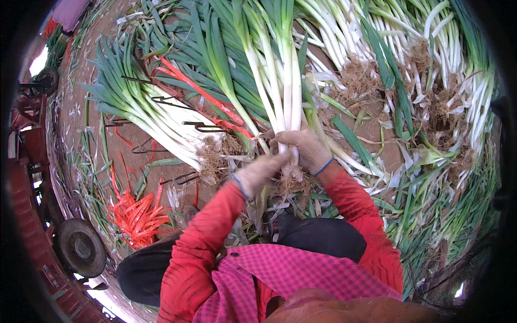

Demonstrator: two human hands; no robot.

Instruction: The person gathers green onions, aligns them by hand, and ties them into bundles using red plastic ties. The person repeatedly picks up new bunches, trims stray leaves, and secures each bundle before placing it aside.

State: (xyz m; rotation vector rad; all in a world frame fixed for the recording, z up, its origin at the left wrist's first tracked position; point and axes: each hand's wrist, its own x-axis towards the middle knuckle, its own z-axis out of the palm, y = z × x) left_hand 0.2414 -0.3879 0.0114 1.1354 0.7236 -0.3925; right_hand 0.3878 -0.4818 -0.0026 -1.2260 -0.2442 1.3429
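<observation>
Several green onion stalks (pixel 287 80) with white shanks and brown roots stand gathered before me. My right hand (pixel 305 147), in a pale work glove with a blue cuff edge, is closed around their white lower ends. My left hand (pixel 260 171), gloved alike and blurred, is at the same stalks just above the roots; its fingers are partly hidden, and I cannot tell whether they grip. Left of them, a bundle of green onions (pixel 161 117) lies across a thin metal rack with hooked rods (pixel 202 126). Red plastic strips (pixel 202 91) run beside that bundle towards my hands.
A heap of red plastic strips (pixel 137 220) lies on the soil by my left knee. More green onions (pixel 335 36) lie at the top and right, with loose leaves (pixel 428 210) below. A red wheeled machine (pixel 30 177) with a tyre (pixel 82 248) stands at the far left.
</observation>
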